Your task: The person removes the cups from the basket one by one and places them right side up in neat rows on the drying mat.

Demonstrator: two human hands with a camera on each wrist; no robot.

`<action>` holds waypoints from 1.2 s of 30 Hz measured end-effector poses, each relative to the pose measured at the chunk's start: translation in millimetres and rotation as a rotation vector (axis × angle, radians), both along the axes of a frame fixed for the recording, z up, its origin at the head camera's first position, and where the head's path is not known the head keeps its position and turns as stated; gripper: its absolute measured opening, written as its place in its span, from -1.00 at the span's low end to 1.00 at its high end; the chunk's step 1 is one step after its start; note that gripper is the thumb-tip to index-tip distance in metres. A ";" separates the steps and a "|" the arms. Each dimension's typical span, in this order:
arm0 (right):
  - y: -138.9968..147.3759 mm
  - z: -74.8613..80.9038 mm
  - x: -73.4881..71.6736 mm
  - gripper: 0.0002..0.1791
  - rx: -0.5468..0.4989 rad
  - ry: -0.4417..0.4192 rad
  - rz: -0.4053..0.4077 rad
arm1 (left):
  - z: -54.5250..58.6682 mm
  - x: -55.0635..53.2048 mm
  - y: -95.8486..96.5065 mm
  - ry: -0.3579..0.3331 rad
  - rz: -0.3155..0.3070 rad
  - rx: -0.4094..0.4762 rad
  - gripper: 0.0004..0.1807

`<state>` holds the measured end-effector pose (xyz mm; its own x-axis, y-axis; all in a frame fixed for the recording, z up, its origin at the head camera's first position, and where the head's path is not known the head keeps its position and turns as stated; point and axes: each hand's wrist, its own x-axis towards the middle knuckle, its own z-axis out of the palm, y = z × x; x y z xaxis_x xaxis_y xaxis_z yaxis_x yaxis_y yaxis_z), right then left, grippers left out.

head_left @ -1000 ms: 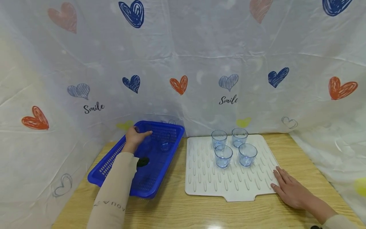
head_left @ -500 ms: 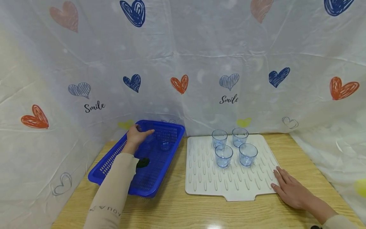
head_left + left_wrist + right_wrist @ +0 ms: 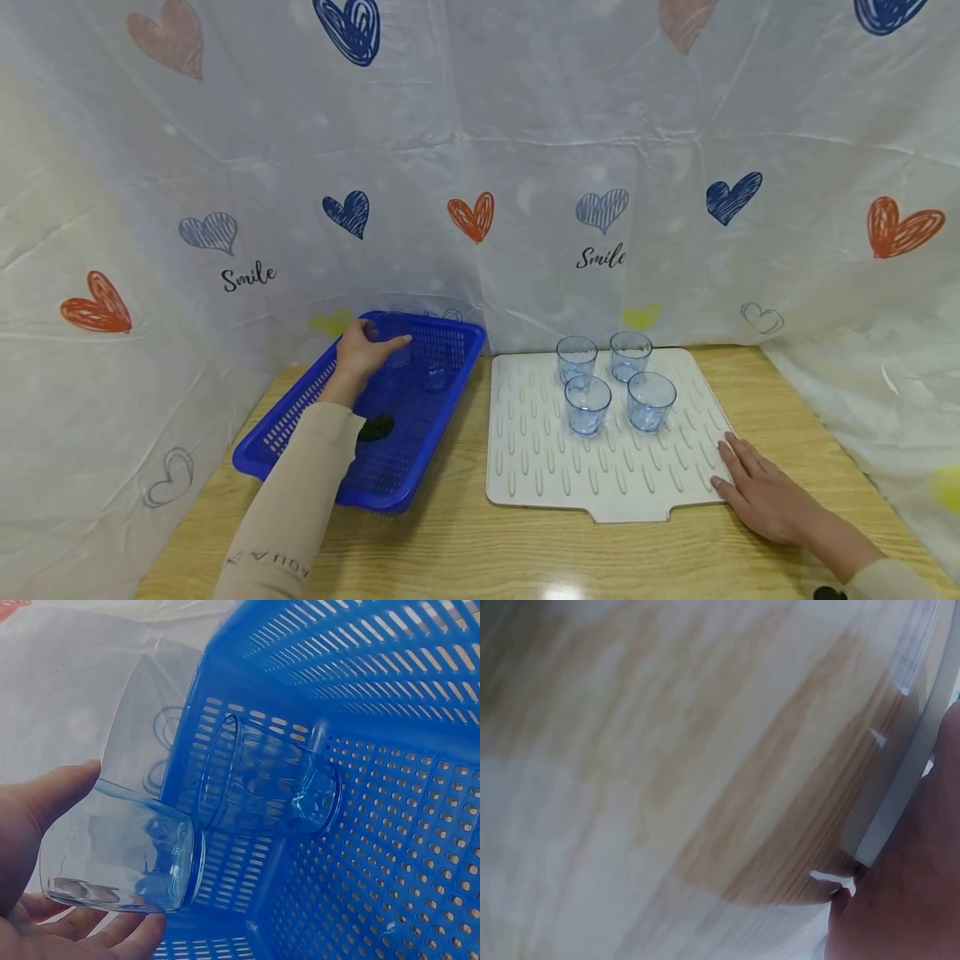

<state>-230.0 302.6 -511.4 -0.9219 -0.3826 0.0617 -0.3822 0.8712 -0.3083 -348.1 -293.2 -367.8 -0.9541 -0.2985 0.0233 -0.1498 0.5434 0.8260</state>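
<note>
My left hand [image 3: 362,350] is over the far part of a blue plastic basket [image 3: 450,425]. Between its thumb and fingers it grips a clear bluish drinking glass [image 3: 120,851], tilted on its side in the left wrist view. A second glass [image 3: 277,784] is in the basket just beyond the held one. My right hand [image 3: 768,496] rests at the right edge of a white ridged draining board [image 3: 540,467], fingers straight and spread. Several glasses [image 3: 587,407] stand upright with rims up on the board, grouped toward its back.
A dark, round-ended thing [image 3: 377,427] shows in the basket beside my left sleeve [image 3: 300,492]. Both basket and board sit on a wooden table [image 3: 465,550]. A white sheet [image 3: 525,167] printed with hearts hangs close behind and along the sides.
My left hand has shifted slightly up and to the right with the glass, over the basket. My right hand and the glasses on the board have stayed in place.
</note>
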 end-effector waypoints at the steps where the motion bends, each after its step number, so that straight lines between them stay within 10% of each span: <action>1: -0.1 0.5 0.1 -0.22 0.002 0.003 0.002 | 0.4 0.2 0.3 0.001 0.001 -0.001 0.02; 36: -4.0 4.3 2.2 -0.23 0.002 -0.004 -0.016 | 15.1 23.5 30.4 0.052 -0.088 0.055 0.00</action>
